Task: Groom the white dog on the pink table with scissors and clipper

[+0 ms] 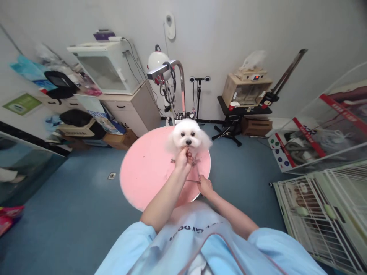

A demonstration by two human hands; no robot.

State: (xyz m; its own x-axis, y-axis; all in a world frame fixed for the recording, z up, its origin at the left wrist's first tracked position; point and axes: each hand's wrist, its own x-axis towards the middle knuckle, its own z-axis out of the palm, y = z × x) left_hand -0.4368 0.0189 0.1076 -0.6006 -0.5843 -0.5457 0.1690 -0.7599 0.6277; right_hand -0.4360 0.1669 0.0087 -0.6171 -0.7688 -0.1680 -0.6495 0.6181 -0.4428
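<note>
A white fluffy dog (188, 133) faces me at the far right side of a round pink grooming table (146, 164). My left hand (184, 159) is at the dog's chin, its fingers curled closed just below the muzzle. Lower and to the right, my right hand (205, 186) grips a pair of scissors (198, 173). The scissors are spread, one part pointing up toward the dog and the other out to the left over the table. My hands hide most of the dog's chest. Dark paw tips show beside my left wrist.
A metal grooming arm (182, 84) rises behind the table, near a white dryer (157, 61). Cabinets (137, 107) stand at the left. To the right are a wheeled black stand (229, 128) with a wooden box (246, 93) and a wire cage (315, 217) holding an animal.
</note>
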